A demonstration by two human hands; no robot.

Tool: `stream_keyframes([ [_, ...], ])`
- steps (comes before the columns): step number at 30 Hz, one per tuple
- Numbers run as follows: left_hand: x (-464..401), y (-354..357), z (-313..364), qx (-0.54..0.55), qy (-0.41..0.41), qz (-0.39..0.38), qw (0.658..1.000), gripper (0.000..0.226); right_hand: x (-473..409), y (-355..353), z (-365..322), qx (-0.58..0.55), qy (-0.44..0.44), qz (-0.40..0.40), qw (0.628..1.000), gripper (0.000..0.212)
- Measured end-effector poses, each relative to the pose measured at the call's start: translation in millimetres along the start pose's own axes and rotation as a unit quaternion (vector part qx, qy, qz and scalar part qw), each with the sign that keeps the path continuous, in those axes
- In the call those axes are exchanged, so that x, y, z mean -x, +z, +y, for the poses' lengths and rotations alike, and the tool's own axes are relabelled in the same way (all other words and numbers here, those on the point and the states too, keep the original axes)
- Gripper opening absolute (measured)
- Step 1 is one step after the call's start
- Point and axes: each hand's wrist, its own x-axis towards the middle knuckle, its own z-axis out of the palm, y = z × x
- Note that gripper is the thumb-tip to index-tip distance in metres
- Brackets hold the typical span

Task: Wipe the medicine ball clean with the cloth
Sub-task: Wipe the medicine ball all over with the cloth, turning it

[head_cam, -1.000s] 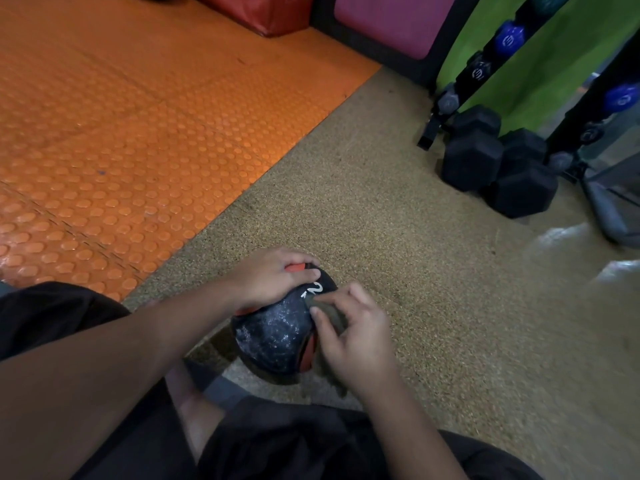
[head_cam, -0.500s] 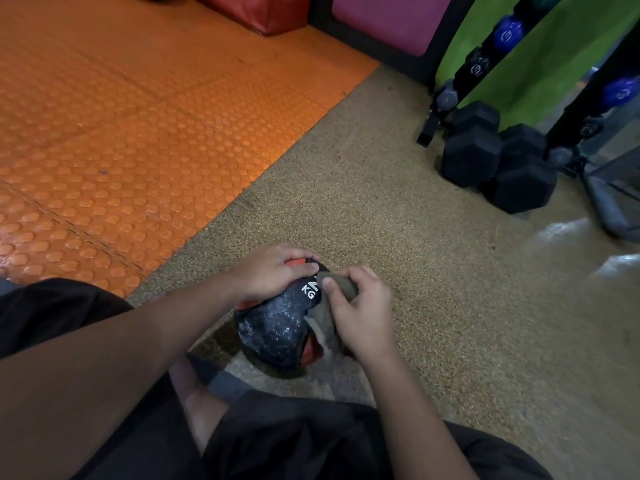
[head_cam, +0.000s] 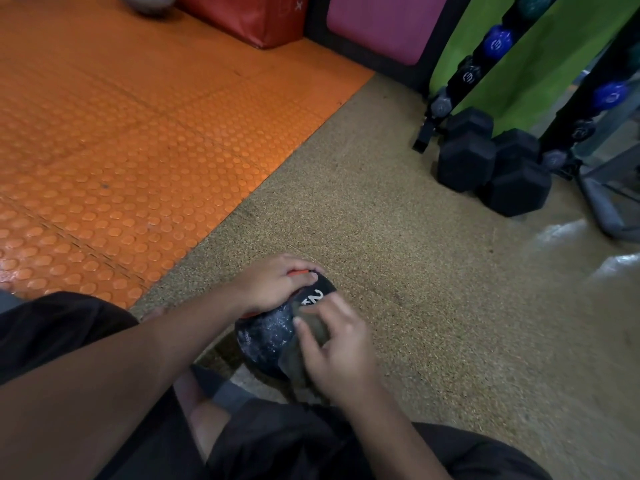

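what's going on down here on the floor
A person sits on the gym floor cleaning a black medicine ball. The left hand holds the ball's top to steady it, while the right hand presses a cloth against its side. Whitish smears cover the ball's near face.

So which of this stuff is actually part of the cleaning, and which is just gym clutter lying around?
In use:
medicine ball, steadied by the left hand
cloth, pressed on it by the right hand

Just lying about:
black dumbbells
weight rack
red pad
pink pad
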Motion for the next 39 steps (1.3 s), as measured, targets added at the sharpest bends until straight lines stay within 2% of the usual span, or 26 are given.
stream_keyframes([
  [2,1.9,-0.8,-1.1,0.013,0.003,0.006,1.0,0.029,-4.1,-1.8,7.4,0.03,-0.024,-0.005,0.999,0.015],
  [5,6.1,1.7,-0.7,-0.034,-0.001,0.004,0.999,0.035,-38.3,-7.2,30.1,0.032,0.121,0.072,0.99,0.01],
  [7,5.7,2.1,0.8,-0.047,-0.002,0.003,0.999,0.037,-38.7,-4.6,31.8,0.022,0.159,0.095,0.982,0.009],
  [11,4.8,2.1,-1.0,-0.011,0.0,0.005,1.0,0.037,-4.8,4.8,2.5,0.056,-0.024,0.014,0.998,0.017],
  [12,5.0,2.6,-0.4,-0.016,0.004,0.004,1.0,0.041,-7.1,5.4,6.2,0.057,-0.027,0.02,0.998,0.019],
  [14,6.8,4.3,4.4,-0.044,0.005,-0.002,0.999,0.041,-28.7,3.1,21.2,0.067,0.061,0.059,0.994,0.016],
  [16,9.2,6.2,9.8,-0.074,0.006,-0.008,0.997,0.041,-47.3,-6.4,36.9,0.011,0.226,0.075,0.971,0.01],
  [17,10.2,7.0,11.1,-0.081,0.008,-0.011,0.997,0.041,-52.1,-14.1,45.6,-0.108,0.324,0.107,0.934,0.01],
  [18,10.8,6.9,11.4,-0.08,0.009,-0.014,0.997,0.041,-55.2,-24.9,48.2,-0.259,0.411,0.149,0.861,0.013],
  [19,10.5,6.0,10.0,-0.072,0.008,-0.015,0.997,0.04,-55.5,-38.5,45.4,-0.409,0.465,0.185,0.763,0.02],
  [20,9.4,4.7,9.1,-0.06,0.006,-0.014,0.998,0.04,-52.8,-52.3,43.1,-0.532,0.476,0.216,0.666,0.029],
  [21,7.6,4.1,7.7,-0.05,0.003,-0.013,0.999,0.04,-49.1,-62.9,45.9,-0.604,0.47,0.238,0.598,0.038],
  [22,5.9,2.7,7.3,-0.045,0.001,-0.013,0.999,0.04,-45.2,-69.6,50.1,-0.649,0.457,0.249,0.555,0.045],
  [23,4.6,2.6,8.0,-0.043,0.002,-0.014,0.999,0.04,-41.3,-73.4,55.3,-0.675,0.44,0.25,0.536,0.053],
  [27,4.1,3.3,9.1,-0.047,0.014,-0.014,0.999,0.038,-40.2,-64.3,60.4,-0.721,0.42,0.244,0.495,0.076],
  [29,5.6,3.4,9.5,-0.05,0.014,-0.014,0.999,0.038,-44.6,-65.8,56.5,-0.719,0.406,0.253,0.505,0.078],
  [33,7.3,3.5,11.9,-0.07,0.005,-0.004,0.998,0.044,-50.1,-66.0,56.8,-0.649,0.398,0.232,0.605,0.056],
  [36,7.0,5.8,12.4,-0.069,0.003,0.008,0.998,0.042,-53.0,-58.4,55.0,-0.564,0.398,0.247,0.68,0.06],
  [39,6.0,10.1,7.7,-0.056,0.03,0.032,0.997,0.04,-55.8,-58.3,60.2,-0.469,0.394,0.245,0.751,0.039],
])
